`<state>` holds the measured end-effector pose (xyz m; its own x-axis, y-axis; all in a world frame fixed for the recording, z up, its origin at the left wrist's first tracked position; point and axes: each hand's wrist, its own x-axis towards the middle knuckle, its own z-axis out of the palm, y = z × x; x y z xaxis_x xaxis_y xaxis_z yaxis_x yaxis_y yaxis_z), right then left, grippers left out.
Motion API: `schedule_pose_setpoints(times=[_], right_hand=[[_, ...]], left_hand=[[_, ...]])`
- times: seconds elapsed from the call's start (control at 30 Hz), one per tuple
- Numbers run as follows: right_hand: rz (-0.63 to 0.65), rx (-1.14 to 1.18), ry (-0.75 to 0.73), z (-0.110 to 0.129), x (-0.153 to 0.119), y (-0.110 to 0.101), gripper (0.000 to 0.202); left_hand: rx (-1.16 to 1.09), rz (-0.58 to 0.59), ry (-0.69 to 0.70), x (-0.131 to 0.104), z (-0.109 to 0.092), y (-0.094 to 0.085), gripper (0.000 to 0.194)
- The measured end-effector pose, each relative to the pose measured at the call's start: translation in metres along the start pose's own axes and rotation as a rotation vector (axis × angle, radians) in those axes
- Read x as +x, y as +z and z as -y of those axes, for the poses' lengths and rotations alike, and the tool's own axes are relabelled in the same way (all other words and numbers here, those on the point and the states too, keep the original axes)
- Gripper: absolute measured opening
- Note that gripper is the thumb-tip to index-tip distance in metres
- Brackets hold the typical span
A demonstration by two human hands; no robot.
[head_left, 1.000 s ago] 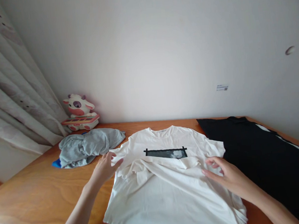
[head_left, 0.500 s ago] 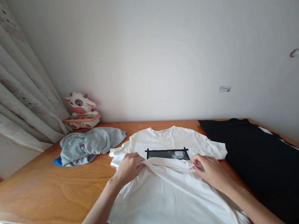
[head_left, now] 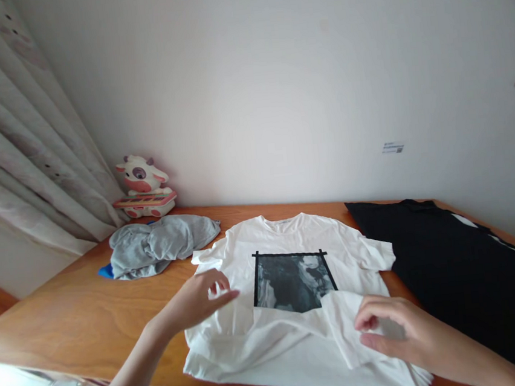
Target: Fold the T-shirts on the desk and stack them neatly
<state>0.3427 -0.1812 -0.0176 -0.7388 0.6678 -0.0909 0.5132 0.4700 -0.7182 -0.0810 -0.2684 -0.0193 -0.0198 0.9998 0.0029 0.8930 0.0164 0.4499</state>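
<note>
A white T-shirt point(head_left: 284, 239) lies face up on the wooden table, neckline toward the wall, with a dark rectangular print on its chest. Its lower part is rumpled, and a loose flap of hem lies just below the print on the right. My left hand point(head_left: 208, 295) hovers over the shirt's left side, fingers curved and apart, holding nothing. Beside the flap, my right hand point(head_left: 386, 326) hangs with thumb and fingers parted; no cloth shows between them.
A crumpled grey garment point(head_left: 162, 244) with a blue part lies at the left. Behind it stands a cow toy point(head_left: 144, 185) with a keyboard, near the curtain point(head_left: 19, 131). Black clothing point(head_left: 446, 260) covers the right of the wooden table point(head_left: 91, 318).
Both hands have let go of the shirt's folded-up hem and moved apart toward me. The hem has dropped, uncovering most of the print.
</note>
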Motion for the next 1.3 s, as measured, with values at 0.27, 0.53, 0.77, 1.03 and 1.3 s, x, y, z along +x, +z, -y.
schedule_pose_setpoints(times=[0.27,0.53,0.77,1.03,1.3], right_hand=[[-0.244,-0.077,-0.115,-0.008,0.043,0.024,0.030],[-0.333,-0.143,-0.148,-0.013,0.060,0.020,0.029],[-0.231,-0.130,-0.212,0.011,0.107,0.029,0.027],[-0.132,-0.310,-0.287,0.041,0.173,0.066,0.015],[-0.059,-0.443,-0.270,0.065,0.279,0.096,0.046]], left_hand=[[0.277,-0.303,-0.569,0.055,0.085,0.015,0.050],[0.108,-0.341,-0.590,0.068,0.099,0.017,0.026],[0.013,-0.334,-0.589,0.073,0.106,0.021,0.032],[-0.107,-0.370,-0.534,0.081,0.112,0.001,0.020],[-0.276,-0.337,-0.542,0.087,0.116,-0.002,0.043]])
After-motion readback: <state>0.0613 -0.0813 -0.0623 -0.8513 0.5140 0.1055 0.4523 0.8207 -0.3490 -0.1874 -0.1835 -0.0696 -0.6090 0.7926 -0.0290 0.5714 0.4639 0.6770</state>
